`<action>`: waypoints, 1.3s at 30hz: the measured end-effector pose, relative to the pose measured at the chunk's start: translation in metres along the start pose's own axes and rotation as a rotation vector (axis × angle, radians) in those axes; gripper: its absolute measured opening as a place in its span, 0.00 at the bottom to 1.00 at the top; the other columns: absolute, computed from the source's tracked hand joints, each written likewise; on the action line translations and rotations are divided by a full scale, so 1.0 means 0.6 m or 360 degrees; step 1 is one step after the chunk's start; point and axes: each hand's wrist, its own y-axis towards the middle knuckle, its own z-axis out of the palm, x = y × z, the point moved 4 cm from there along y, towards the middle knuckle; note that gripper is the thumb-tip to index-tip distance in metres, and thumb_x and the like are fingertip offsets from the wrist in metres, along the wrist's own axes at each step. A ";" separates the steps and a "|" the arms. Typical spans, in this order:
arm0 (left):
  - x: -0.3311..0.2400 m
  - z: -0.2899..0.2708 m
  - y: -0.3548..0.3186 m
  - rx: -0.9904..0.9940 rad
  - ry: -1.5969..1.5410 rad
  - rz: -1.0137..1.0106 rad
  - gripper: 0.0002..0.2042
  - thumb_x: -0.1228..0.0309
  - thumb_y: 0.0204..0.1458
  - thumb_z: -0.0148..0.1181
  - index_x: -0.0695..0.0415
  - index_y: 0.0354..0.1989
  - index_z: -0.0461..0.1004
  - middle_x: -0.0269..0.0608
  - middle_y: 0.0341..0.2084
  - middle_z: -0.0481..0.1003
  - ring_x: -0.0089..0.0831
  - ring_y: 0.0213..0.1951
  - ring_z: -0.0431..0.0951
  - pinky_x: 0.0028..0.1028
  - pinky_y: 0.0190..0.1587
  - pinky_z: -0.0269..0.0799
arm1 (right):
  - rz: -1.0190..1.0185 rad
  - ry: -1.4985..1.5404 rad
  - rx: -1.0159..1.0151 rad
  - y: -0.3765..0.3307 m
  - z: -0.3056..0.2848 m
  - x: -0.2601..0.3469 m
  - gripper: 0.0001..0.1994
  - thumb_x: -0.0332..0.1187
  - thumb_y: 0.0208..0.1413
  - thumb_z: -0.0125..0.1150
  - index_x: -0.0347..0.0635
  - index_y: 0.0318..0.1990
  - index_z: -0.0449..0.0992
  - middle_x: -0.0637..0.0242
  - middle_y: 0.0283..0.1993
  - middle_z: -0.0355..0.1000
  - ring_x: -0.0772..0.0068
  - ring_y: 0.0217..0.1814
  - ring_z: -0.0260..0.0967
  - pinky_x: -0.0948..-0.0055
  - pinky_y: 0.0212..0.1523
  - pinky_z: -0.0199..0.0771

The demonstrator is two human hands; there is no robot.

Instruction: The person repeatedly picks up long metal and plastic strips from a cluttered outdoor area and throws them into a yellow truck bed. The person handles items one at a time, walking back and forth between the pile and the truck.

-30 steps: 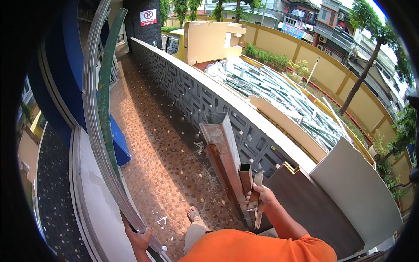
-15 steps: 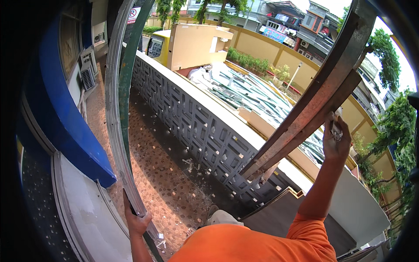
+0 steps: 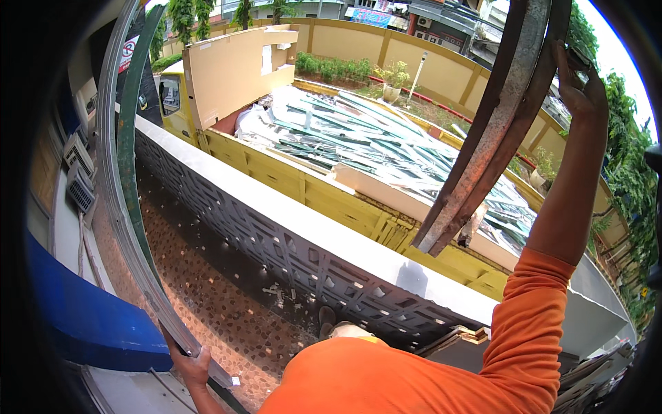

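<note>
My left hand (image 3: pixel 191 366) is wrapped around the lower part of a long silver metal profile (image 3: pixel 110 148). A green metal bar (image 3: pixel 129 148) runs alongside it, both rising steeply on the left and bowed by the lens. At the upper right my raised right hand (image 3: pixel 585 90) has its fingers bent against the edge of a rusty steel channel (image 3: pixel 493 117). A dark piece by its fingertips is too unclear to name. The channel, seemingly two lengths side by side, slants down to the left, its far end showing over the wall and the truck bed.
A pale-topped grey openwork wall (image 3: pixel 303 214) crosses in front of me. Beyond it stands a yellow truck (image 3: pixel 296 186) loaded with metal strips (image 3: pixel 358 134). Cardboard (image 3: pixel 231 76) stands behind its cab. A blue ledge (image 3: pixel 96 324) and air-conditioner units (image 3: pixel 79 169) are on the left.
The view has shifted, showing more of the truck bed. My right hand is higher, and the channel's far end has risen from in front of the wall to above it. My left hand keeps its grip.
</note>
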 end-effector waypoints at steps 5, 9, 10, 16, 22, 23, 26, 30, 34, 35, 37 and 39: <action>-0.056 0.105 0.165 0.0078 0.0076 0.0107 0.51 0.71 0.34 0.64 0.65 0.74 0.49 0.52 0.69 0.59 0.43 0.69 0.60 0.37 0.72 0.51 | -0.0574 -0.0751 -0.0757 0.094 -0.179 -0.022 0.13 0.25 0.66 0.53 0.21 0.51 0.67 0.36 0.55 0.70 0.38 0.61 0.70 0.44 0.63 0.77; -0.091 0.175 0.287 0.0241 -0.0026 0.0056 0.52 0.72 0.33 0.64 0.65 0.74 0.49 0.52 0.68 0.60 0.42 0.69 0.61 0.34 0.71 0.53 | -0.0411 -0.0969 -0.0679 0.085 -0.326 -0.064 0.07 0.24 0.62 0.57 0.28 0.44 0.72 0.45 0.43 0.76 0.46 0.51 0.78 0.51 0.52 0.84; -0.090 0.190 0.311 0.0305 -0.0030 0.0001 0.52 0.73 0.33 0.63 0.65 0.75 0.48 0.52 0.69 0.59 0.41 0.70 0.60 0.33 0.71 0.52 | -0.0392 -0.0955 -0.0651 0.076 -0.358 -0.076 0.06 0.24 0.61 0.57 0.29 0.43 0.72 0.48 0.41 0.77 0.49 0.47 0.79 0.53 0.48 0.84; -0.076 0.277 0.448 0.0463 -0.0008 0.0048 0.53 0.74 0.33 0.64 0.66 0.75 0.47 0.53 0.69 0.59 0.42 0.70 0.59 0.34 0.72 0.51 | -0.0123 -0.0977 -0.0943 0.029 -0.524 -0.180 0.08 0.26 0.60 0.57 0.35 0.45 0.73 0.58 0.35 0.77 0.61 0.35 0.78 0.64 0.37 0.82; -0.078 0.317 0.650 0.0384 0.0319 0.0337 0.54 0.76 0.31 0.62 0.59 0.76 0.46 0.59 0.71 0.55 0.53 0.72 0.56 0.41 0.73 0.51 | 0.0066 -0.0991 -0.1325 -0.008 -0.671 -0.315 0.10 0.26 0.57 0.55 0.40 0.46 0.74 0.67 0.32 0.73 0.68 0.27 0.73 0.70 0.27 0.78; -0.073 0.322 0.690 0.0403 0.0444 0.0350 0.54 0.76 0.31 0.61 0.57 0.76 0.46 0.60 0.70 0.56 0.56 0.71 0.56 0.43 0.72 0.51 | 0.0094 -0.0985 -0.1372 -0.011 -0.690 -0.334 0.10 0.26 0.57 0.55 0.40 0.46 0.74 0.67 0.32 0.74 0.69 0.27 0.73 0.70 0.26 0.78; -0.067 0.345 0.806 0.0298 0.0791 0.0556 0.55 0.76 0.28 0.61 0.57 0.76 0.48 0.58 0.59 0.63 0.60 0.61 0.63 0.48 0.67 0.58 | 0.0102 -0.0871 -0.1457 -0.016 -0.744 -0.387 0.10 0.28 0.56 0.54 0.42 0.46 0.75 0.67 0.32 0.75 0.69 0.26 0.73 0.70 0.24 0.78; -0.074 0.407 0.944 0.0416 0.0789 0.0750 0.57 0.74 0.26 0.64 0.53 0.76 0.49 0.54 0.48 0.65 0.55 0.52 0.67 0.47 0.61 0.63 | 0.0032 -0.0776 -0.1629 -0.037 -0.804 -0.434 0.12 0.28 0.55 0.53 0.44 0.46 0.76 0.67 0.32 0.75 0.71 0.26 0.74 0.73 0.24 0.78; -0.093 0.520 1.045 0.0581 0.0852 0.0856 0.57 0.72 0.26 0.66 0.50 0.76 0.49 0.55 0.48 0.65 0.56 0.52 0.67 0.47 0.61 0.63 | -0.0066 -0.0714 -0.1961 -0.079 -0.834 -0.460 0.12 0.29 0.55 0.52 0.46 0.46 0.75 0.67 0.33 0.75 0.73 0.26 0.72 0.76 0.24 0.77; -0.101 0.562 1.071 0.0633 0.0869 0.0882 0.57 0.72 0.26 0.66 0.50 0.76 0.50 0.55 0.48 0.65 0.56 0.52 0.67 0.47 0.61 0.64 | -0.0087 -0.0663 -0.1988 -0.086 -0.838 -0.468 0.12 0.29 0.55 0.52 0.46 0.47 0.75 0.66 0.33 0.74 0.73 0.26 0.72 0.76 0.24 0.77; -0.119 0.660 1.129 0.0758 0.0864 0.0898 0.56 0.71 0.26 0.66 0.51 0.75 0.51 0.56 0.48 0.65 0.58 0.51 0.67 0.47 0.60 0.64 | -0.0154 -0.0619 -0.2088 -0.101 -0.840 -0.483 0.13 0.28 0.55 0.52 0.46 0.47 0.74 0.65 0.34 0.74 0.74 0.27 0.72 0.76 0.24 0.77; -0.162 0.785 1.213 0.0784 0.0837 0.1121 0.55 0.71 0.27 0.65 0.51 0.75 0.51 0.56 0.48 0.65 0.58 0.51 0.68 0.46 0.58 0.65 | -0.0196 -0.0607 -0.2135 -0.107 -0.841 -0.495 0.13 0.28 0.55 0.53 0.46 0.48 0.74 0.64 0.35 0.74 0.74 0.27 0.72 0.77 0.24 0.77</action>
